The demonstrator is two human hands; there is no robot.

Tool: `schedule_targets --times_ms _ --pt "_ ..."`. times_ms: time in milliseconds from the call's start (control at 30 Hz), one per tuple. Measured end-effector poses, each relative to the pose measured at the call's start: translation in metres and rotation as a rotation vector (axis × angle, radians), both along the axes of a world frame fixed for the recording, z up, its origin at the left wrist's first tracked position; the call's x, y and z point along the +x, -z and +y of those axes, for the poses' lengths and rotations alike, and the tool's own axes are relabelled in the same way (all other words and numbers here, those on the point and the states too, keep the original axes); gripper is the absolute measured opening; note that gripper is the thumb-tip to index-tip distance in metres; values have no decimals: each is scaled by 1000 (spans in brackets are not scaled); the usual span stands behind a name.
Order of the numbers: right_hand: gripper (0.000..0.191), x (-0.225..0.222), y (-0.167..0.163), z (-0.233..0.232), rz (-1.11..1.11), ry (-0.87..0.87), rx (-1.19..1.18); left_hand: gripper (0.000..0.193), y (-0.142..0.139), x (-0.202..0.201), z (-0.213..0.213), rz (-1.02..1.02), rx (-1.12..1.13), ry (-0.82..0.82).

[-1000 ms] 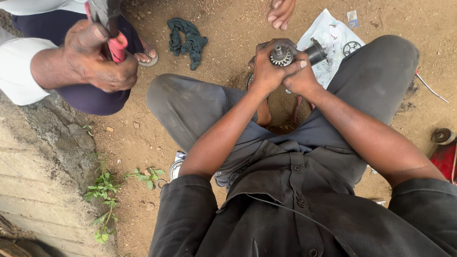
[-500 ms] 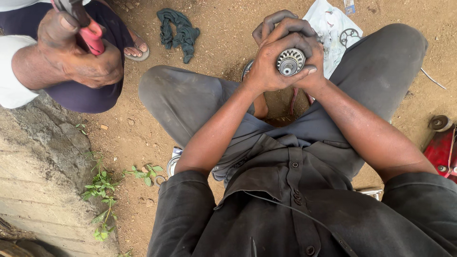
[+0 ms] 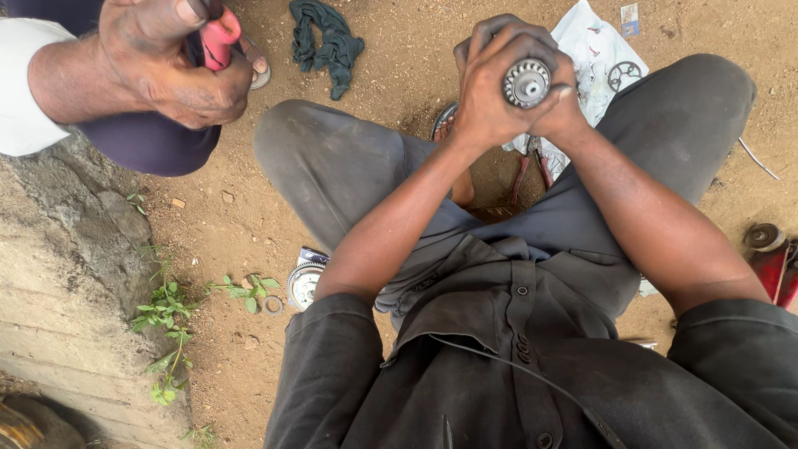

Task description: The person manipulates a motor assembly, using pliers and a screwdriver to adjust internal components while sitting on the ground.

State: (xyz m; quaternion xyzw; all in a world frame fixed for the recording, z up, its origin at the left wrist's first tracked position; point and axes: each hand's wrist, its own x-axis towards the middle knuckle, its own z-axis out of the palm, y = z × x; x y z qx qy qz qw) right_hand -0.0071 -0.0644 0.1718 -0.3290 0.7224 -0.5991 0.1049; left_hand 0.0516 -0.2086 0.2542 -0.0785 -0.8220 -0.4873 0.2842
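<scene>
A small metal gear assembly (image 3: 526, 82) with a toothed end faces up toward me, gripped between both hands above my knees. My left hand (image 3: 486, 79) wraps it from the left with fingers curled over the top. My right hand (image 3: 568, 108) closes on it from the right, thumb beside the teeth. I sit on bare dirt with grey trousers (image 3: 341, 166).
Another person's hands (image 3: 179, 62) at top left hold a red-handled tool (image 3: 219, 37). On the dirt lie a green rag (image 3: 328, 37), a white sheet (image 3: 594, 58) with a ring part, red-handled pliers (image 3: 532, 170), a round gear (image 3: 303, 284), a stone wall (image 3: 58, 274) at left.
My hands and the gear assembly have stayed together and shifted slightly left in view. The other person's hands with the red tool have moved a little.
</scene>
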Motion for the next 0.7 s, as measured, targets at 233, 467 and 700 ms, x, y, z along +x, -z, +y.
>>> schedule_targets --times_ms 233,467,700 --pt "32 -16 -1 -24 24 -16 -38 44 6 -10 -11 -15 -8 -116" --pt "35 -5 -7 -20 54 22 -62 50 14 -9 -6 -56 -38 -112" --pt "44 -1 -21 -21 -31 44 2 72 25 -13 1 -115 -12 -86"
